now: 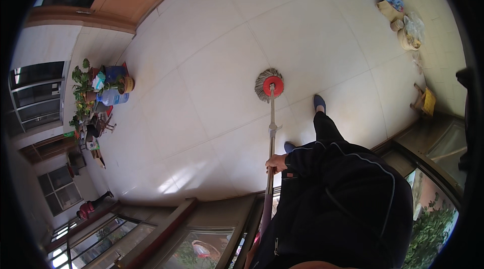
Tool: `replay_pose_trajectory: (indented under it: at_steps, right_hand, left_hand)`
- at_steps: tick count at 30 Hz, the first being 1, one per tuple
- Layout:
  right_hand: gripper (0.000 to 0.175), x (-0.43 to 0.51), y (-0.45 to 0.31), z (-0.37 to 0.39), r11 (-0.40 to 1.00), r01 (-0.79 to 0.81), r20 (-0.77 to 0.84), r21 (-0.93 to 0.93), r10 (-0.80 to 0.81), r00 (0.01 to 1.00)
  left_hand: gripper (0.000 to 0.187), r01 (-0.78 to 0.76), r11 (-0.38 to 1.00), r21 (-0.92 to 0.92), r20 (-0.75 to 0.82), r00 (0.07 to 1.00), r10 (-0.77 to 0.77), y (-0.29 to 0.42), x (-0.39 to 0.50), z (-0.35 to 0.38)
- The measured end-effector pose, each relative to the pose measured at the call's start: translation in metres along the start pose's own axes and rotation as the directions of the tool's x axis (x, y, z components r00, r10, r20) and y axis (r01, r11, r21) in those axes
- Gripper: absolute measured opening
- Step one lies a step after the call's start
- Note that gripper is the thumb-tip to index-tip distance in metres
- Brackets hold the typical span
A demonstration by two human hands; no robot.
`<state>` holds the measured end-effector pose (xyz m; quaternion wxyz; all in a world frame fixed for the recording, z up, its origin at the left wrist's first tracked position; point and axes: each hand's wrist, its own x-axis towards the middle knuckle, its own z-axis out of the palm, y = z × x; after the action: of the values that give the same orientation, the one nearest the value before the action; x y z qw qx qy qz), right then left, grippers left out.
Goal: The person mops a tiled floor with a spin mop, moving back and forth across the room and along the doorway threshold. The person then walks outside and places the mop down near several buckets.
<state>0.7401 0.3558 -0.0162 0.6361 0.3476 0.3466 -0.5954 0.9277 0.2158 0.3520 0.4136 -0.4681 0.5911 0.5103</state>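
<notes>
A string mop (267, 84) with grey strands and a round red plate rests on the pale tiled floor. Its metal pole (272, 118) has a grey collar with a small lever and rises toward my body, ending in a purple grip section. My right hand (276, 163) is closed around the pole below that grip section, in front of my dark jacket. A sliver of skin at the bottom edge, beside the upper pole, appears to be my left hand (251, 257); its fingers are hidden. My feet, in dark blue shoes (319, 103), stand right of the mop.
Potted plants (81, 80), a large water bottle (113, 97) and a small stool (104, 124) line the left wall. Bags (391, 10), a basket (408, 40) and a yellow-topped stool (428, 102) stand at right. Glazed door frames (211, 216) border the bottom. Another person (87, 208) is far lower left.
</notes>
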Motion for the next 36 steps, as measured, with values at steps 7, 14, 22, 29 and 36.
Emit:
replay_pose_trajectory:
  at_steps: [7,14,22,29,36]
  right_hand:
    - [0.017,-0.042,-0.122,-0.038,0.943,0.231,-0.125,0.24,-0.207,0.97]
    - [0.022,-0.117,-0.28,-0.108,0.668,0.508,-0.14,0.543,-0.525,0.84]
    - [0.022,-0.21,-0.444,-0.215,0.445,0.724,-0.263,0.527,-0.725,0.637]
    - [0.023,-0.269,-0.337,-0.236,0.457,0.625,-0.109,0.632,-0.747,0.656]
    - [0.016,-0.285,-0.233,-0.294,0.285,0.731,-0.421,0.62,-0.665,0.617]
  left_hand:
    - [0.072,-0.226,0.972,0.061,0.145,0.966,0.216,0.117,0.072,0.059]
    - [0.078,-0.157,0.976,-0.154,0.286,0.938,0.196,0.319,0.175,0.166]
    - [0.052,-0.235,0.907,-0.349,0.489,0.78,0.39,0.514,0.256,0.306]
    - [0.08,-0.42,0.904,0.076,0.439,0.829,0.347,0.428,0.186,0.296]
    - [0.083,-0.231,0.901,0.366,0.474,0.88,0.034,0.369,0.137,0.27]
